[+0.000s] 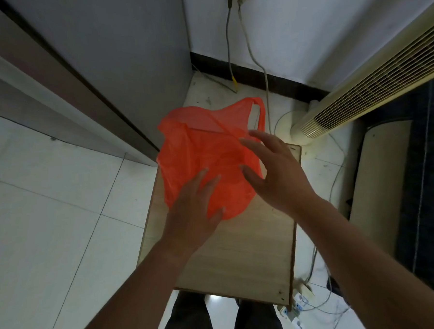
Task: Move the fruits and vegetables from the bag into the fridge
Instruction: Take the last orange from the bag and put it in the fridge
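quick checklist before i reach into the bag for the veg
1. Bag sits on the table: ok.
2. Left hand empty, fingers straight over the bag: ok.
3. Right hand empty, fingers spread above the bag: ok.
4. Bag mouth open: cannot tell; one handle stands up, plastic looks crumpled.
5. Fruit or vegetables inside: cannot tell, nothing shows through.
6. Fridge door open: cannot tell, only a grey side shows.

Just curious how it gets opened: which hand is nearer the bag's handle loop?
The right hand, its spread fingers just below the loop at the orange bag's far right corner; the left hand is over the bag's near, lower edge.
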